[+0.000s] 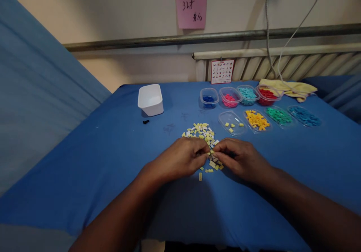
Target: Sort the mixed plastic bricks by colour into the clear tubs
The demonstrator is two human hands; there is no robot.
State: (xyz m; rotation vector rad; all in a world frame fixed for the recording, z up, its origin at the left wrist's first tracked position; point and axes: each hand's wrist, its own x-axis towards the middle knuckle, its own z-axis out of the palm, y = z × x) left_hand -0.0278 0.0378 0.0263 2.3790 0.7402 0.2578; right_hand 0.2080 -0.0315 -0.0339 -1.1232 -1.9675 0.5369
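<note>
A loose pile of small pale yellow and white building bricks [200, 129] lies on the blue cloth in front of me. My left hand [184, 156] is closed in a pinch at the pile, a tiny yellow brick [209, 153] at its fingertips. From the other side my right hand [241, 156] pinches another yellow brick [212, 151]. The fingertips of both hands nearly meet, and whether the two bricks are joined is too small to tell. A single yellow brick [200, 176] lies apart, nearer to me.
A clear lid [232, 132] holds several pale yellow bricks. Beyond and right stand tubs of blue [209, 100], pink [229, 100], turquoise [247, 94] and red bricks [266, 96], plus trays of orange-yellow [257, 120], green [278, 115] and teal bricks [304, 116]. A white bin [150, 100] stands back left.
</note>
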